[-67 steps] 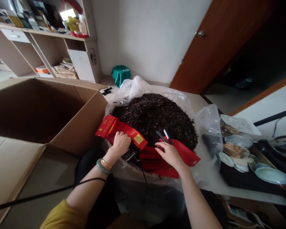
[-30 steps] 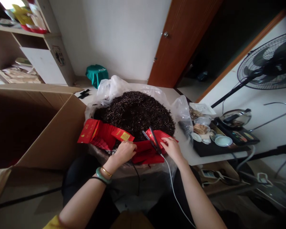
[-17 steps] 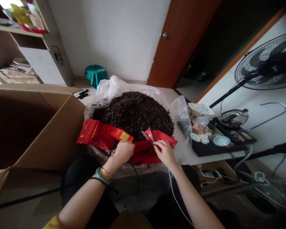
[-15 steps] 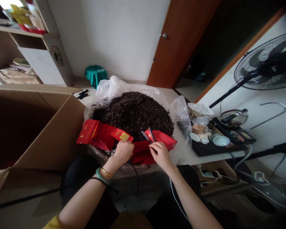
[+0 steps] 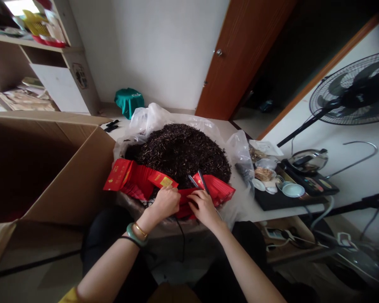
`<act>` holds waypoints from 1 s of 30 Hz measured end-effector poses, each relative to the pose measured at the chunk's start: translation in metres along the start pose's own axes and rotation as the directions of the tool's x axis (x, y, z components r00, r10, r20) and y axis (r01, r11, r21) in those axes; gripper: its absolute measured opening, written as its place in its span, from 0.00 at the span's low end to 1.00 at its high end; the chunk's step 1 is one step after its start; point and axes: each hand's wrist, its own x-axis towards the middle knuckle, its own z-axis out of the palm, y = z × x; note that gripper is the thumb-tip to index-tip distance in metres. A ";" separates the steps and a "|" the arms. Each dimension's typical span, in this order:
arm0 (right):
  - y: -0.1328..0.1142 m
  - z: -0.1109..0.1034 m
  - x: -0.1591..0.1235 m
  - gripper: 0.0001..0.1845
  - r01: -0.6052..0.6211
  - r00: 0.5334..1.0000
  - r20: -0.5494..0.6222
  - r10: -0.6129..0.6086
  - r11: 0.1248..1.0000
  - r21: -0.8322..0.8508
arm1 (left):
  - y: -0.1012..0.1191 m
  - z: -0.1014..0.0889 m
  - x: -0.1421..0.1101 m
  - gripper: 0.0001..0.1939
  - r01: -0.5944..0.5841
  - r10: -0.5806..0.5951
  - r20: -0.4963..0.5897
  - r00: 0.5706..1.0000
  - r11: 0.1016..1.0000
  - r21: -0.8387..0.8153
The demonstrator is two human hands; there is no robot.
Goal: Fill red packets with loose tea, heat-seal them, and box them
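Left hand: the left hand lies on the red paper packets, its fingers together and pressed down on the bundle, with a green bangle on the wrist.

Right hand: the right hand sits on the right-hand bunch of packets, its fingers curled and slightly apart; whether they clamp anything, I cannot tell.

Packets: glossy rectangular red paper with gold labels, fanned in an overlapping row, their long axis running roughly left to right across the near edge of the heap, touching the tea.

Tool: dark tongs stand just above the right hand, two slim arms in a narrow V, tips pointing up and away from the person toward the tea; the lower end is hidden behind the hand.

Tea: loose dark twisted leaves, the loose dark tea forming a broad rounded mound inside a crinkled clear plastic bag.

Around: a cardboard carton stands open on the left; the worktop carries the bag and a black tray with a white saucer.
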 end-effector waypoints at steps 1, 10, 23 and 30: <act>0.001 -0.001 -0.001 0.12 -0.002 1.000 0.000 0.002 1.000 0.009 | -0.002 -0.004 -0.001 0.07 0.016 -0.017 -0.017 1.000 0.999 -0.033; 0.004 0.000 -0.002 0.10 0.003 0.999 -0.047 -0.002 1.000 0.023 | -0.023 -0.009 -0.006 0.03 0.093 -0.094 0.004 0.996 0.975 -0.201; 0.010 -0.004 -0.003 0.11 -0.079 0.979 -0.170 0.110 0.981 0.179 | -0.025 -0.020 -0.008 0.06 0.068 -0.102 -0.091 0.991 0.945 -0.319; 0.017 -0.017 -0.001 0.11 -0.243 0.923 -0.181 0.341 0.877 0.414 | -0.021 -0.007 0.000 0.15 0.061 -0.142 -0.149 0.979 0.892 -0.447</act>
